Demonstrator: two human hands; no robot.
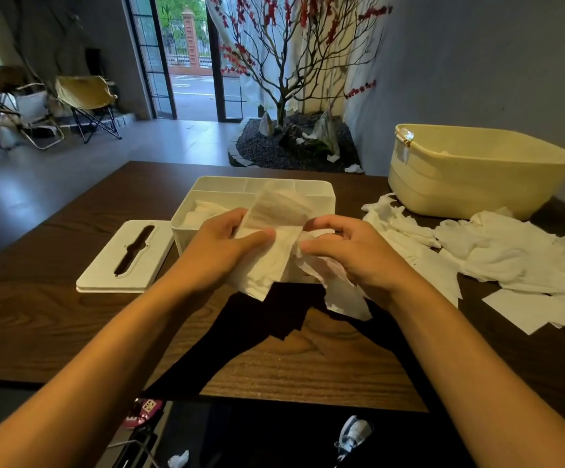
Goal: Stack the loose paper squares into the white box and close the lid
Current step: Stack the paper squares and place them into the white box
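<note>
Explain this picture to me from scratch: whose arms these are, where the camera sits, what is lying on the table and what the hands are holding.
There is no machine here. A person wears a camera on the head, so you look down along their own two bare arms. This is the only view.

The left hand and the right hand both pinch a thin white paper sheet, with more paper bunched under it, just in front of the open white box. Some paper already lies inside the box.

The box's lid, with a long slot, lies flat on the dark wooden table to the left of the box. To the right is a loose heap of paper squares, and behind it a cream-coloured tub.
</note>
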